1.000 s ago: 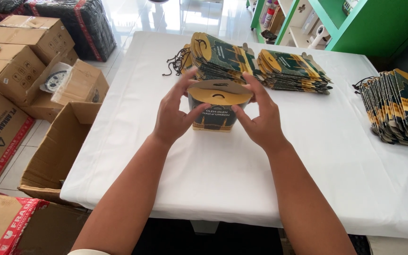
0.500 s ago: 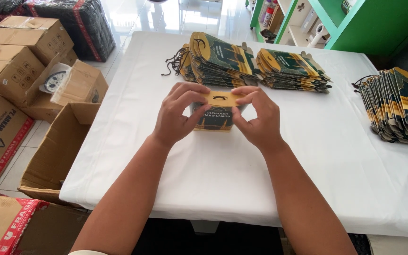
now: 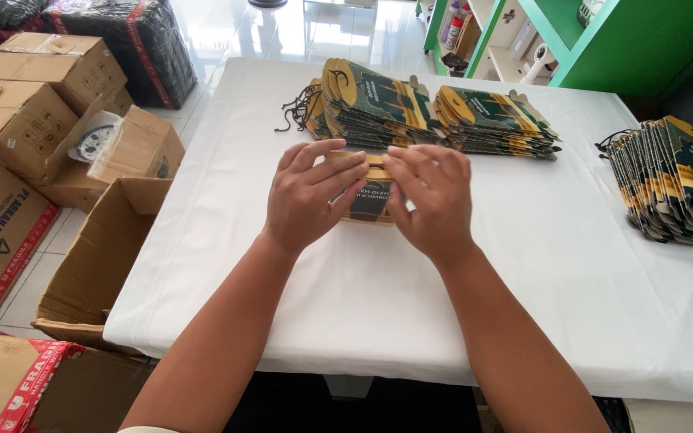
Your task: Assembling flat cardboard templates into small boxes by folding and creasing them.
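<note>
Two hands: your left hand (image 3: 308, 196) and right hand (image 3: 431, 196) meet over one small green-and-gold printed carton (image 3: 369, 200) on the white-covered worktop (image 3: 475, 273).
Left grip: fingers laid flat across the carton's gold top flap, pressing it rather than pinching.
Right grip: fingers curled over the same flap from the other side; whether they clamp its edge cannot be told, as your hands hide it.
Carton: it sits at mid-worktop, just in front of the near stack of flat cartons (image 3: 370, 104), and only its front panel shows between your hands.
Other stock: a second flat stack (image 3: 495, 120) lies beside the first, and a third fanned stack (image 3: 675, 184) sits well apart at the right edge.
Risk, crease: uneven pressure from the two hands could buckle the thin card or leave the flap skewed.
Risk, snag: the dark cords (image 3: 294, 108) trailing from the near stack lie close to your left fingertips and could catch on a forward move.
Risk, slide: the cloth looks smooth, so a hard push could skate the carton into the stack behind.
Edges: the worktop's left edge drops to open cardboard boxes (image 3: 94, 265) on the floor.
Open room: bare cloth lies toward you and to the right of your hands.
</note>
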